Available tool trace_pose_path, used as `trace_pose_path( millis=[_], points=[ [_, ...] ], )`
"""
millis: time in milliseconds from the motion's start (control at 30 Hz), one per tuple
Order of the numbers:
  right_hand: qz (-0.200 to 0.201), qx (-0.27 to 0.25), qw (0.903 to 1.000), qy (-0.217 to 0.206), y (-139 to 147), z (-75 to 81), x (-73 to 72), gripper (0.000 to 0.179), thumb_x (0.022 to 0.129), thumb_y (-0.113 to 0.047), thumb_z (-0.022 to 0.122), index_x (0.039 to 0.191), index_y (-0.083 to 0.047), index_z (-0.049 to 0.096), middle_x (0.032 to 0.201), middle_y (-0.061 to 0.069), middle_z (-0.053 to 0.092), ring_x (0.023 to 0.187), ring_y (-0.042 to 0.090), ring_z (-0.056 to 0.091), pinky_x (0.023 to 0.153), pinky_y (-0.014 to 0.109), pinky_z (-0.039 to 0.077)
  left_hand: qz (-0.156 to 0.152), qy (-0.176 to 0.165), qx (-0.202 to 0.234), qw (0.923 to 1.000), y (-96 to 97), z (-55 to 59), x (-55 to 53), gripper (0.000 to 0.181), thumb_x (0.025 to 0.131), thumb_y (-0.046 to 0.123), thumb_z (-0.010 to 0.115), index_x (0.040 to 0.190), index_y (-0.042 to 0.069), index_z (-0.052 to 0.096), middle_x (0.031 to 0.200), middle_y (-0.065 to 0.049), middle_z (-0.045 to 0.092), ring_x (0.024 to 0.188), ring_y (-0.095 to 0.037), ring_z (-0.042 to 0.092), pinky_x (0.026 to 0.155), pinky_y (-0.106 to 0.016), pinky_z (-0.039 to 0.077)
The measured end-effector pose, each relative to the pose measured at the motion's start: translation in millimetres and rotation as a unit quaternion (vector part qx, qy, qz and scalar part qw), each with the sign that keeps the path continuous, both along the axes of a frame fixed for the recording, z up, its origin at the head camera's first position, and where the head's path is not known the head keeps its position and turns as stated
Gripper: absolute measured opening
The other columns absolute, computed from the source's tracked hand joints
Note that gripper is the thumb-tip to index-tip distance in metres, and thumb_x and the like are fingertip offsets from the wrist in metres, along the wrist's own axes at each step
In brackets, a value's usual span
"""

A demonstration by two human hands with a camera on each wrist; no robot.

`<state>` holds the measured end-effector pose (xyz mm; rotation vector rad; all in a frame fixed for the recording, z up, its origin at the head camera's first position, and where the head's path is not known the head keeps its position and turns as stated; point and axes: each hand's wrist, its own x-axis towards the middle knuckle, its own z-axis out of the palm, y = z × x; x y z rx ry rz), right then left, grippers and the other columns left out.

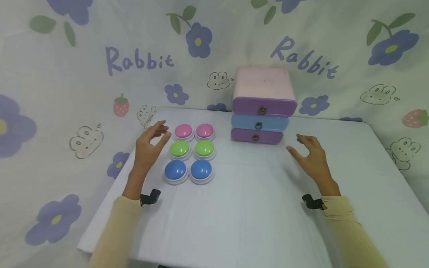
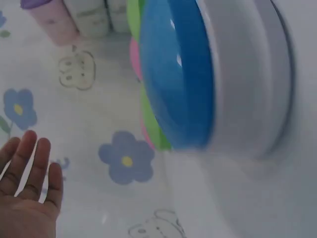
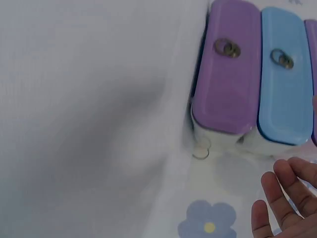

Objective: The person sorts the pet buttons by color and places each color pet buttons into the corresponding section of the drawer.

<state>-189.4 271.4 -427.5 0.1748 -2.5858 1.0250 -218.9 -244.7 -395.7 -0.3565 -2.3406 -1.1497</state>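
Observation:
My left hand [image 1: 149,145] hovers at the left of several round push buttons, fingers loosely bent and holding nothing. The buttons stand in two columns on white bases: pink [image 1: 205,131] at the back, green [image 1: 204,148] in the middle, blue [image 1: 201,170] in front. In the left wrist view a blue button [image 2: 173,74] looms large beside the spread fingers [image 2: 30,173]. To the right of a small drawer cabinet [image 1: 264,83], my right hand [image 1: 313,158] is held in the air, thumb and fingers apart, with nothing between them.
The cabinet has a pink top and three stacked drawers, purple, blue [image 1: 246,122] and purple, each with a ring pull [image 1: 262,110]. A white cloth covers the table [image 1: 241,216]. Behind it hangs a patterned curtain [image 1: 134,29] with flowers and rabbits.

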Motion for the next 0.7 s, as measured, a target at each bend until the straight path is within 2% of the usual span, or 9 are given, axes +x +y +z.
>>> trace_pose_path(
  millis=[100, 167, 233, 333, 400, 467, 700],
  points=[
    [-0.007, -0.042, 0.9984, 0.038, -10, -9.2, -1.1, 0.057, 0.092, -0.03, 0.075, 0.139, -0.004, 0.057, 0.127, 0.015, 0.055, 0.12, 0.033, 0.052, 0.095, 0.053, 0.043, -0.024, 0.033, 0.048, 0.998, 26.3, 5.1, 2.3, 0.038, 0.097, 0.019, 0.069, 0.134, 0.015, 0.063, 0.115, -0.004, 0.069, 0.108, -0.01, 0.061, 0.1, -0.024, 0.045],
    [-0.02, -0.075, 0.9953, 0.058, -17, -15.7, -4.8, 0.052, 0.092, -0.027, 0.075, 0.137, -0.005, 0.06, 0.124, 0.013, 0.058, 0.117, 0.029, 0.053, 0.093, 0.045, 0.043, -0.043, 0.041, 0.086, 0.9946, 46.3, 10.0, 4.1, 0.034, 0.097, 0.014, 0.068, 0.13, 0.011, 0.065, 0.112, -0.006, 0.068, 0.105, -0.007, 0.06, 0.098, -0.023, 0.045],
    [-0.038, -0.111, 0.9905, 0.071, -22, -22.6, -8.5, 0.048, 0.092, -0.025, 0.075, 0.134, -0.006, 0.062, 0.122, 0.012, 0.06, 0.115, 0.027, 0.054, 0.092, 0.036, 0.042, -0.061, 0.046, 0.125, 0.9892, 69.4, 18.0, 7.9, 0.031, 0.096, 0.007, 0.066, 0.126, 0.004, 0.066, 0.109, -0.012, 0.068, 0.102, -0.006, 0.06, 0.097, -0.025, 0.047],
    [-0.067, -0.156, 0.982, 0.083, -28, -32.7, -13.0, 0.044, 0.092, -0.023, 0.075, 0.131, -0.005, 0.065, 0.118, 0.01, 0.061, 0.113, 0.023, 0.055, 0.092, 0.026, 0.041, -0.099, 0.05, 0.183, 0.9768, 105.6, 30.5, 14.4, 0.028, 0.095, -0.001, 0.064, 0.122, -0.008, 0.064, 0.107, -0.023, 0.065, 0.099, -0.009, 0.061, 0.095, -0.029, 0.049],
    [-0.078, -0.174, 0.9774, 0.091, -32, -37.3, -16.0, 0.043, 0.092, -0.021, 0.075, 0.13, -0.005, 0.065, 0.117, 0.01, 0.062, 0.112, 0.021, 0.055, 0.091, 0.026, 0.041, -0.12, 0.049, 0.208, 0.9694, 126.8, 37.1, 17.9, 0.027, 0.094, -0.004, 0.062, 0.12, -0.012, 0.062, 0.106, -0.026, 0.064, 0.098, -0.012, 0.061, 0.094, -0.03, 0.049],
    [-0.079, -0.186, 0.9739, 0.103, -35, -39.4, -19.7, 0.043, 0.091, -0.019, 0.076, 0.129, -0.004, 0.066, 0.117, 0.01, 0.062, 0.111, 0.02, 0.055, 0.091, 0.028, 0.041, -0.137, 0.047, 0.227, 0.9631, 143.1, 38.7, 18.1, 0.027, 0.094, -0.005, 0.062, 0.12, -0.013, 0.062, 0.105, -0.027, 0.064, 0.098, -0.014, 0.062, 0.094, -0.03, 0.05],
    [-0.072, -0.196, 0.9687, 0.134, -38, -39.2, -33.4, 0.042, 0.09, -0.017, 0.077, 0.128, -0.002, 0.066, 0.115, 0.013, 0.062, 0.109, 0.022, 0.056, 0.091, 0.036, 0.043, -0.151, 0.057, 0.247, 0.9555, 176.8, 34.5, 13.8, 0.025, 0.093, -0.005, 0.063, 0.117, -0.012, 0.064, 0.101, -0.024, 0.066, 0.093, -0.014, 0.063, 0.089, -0.032, 0.052]
  ],
)
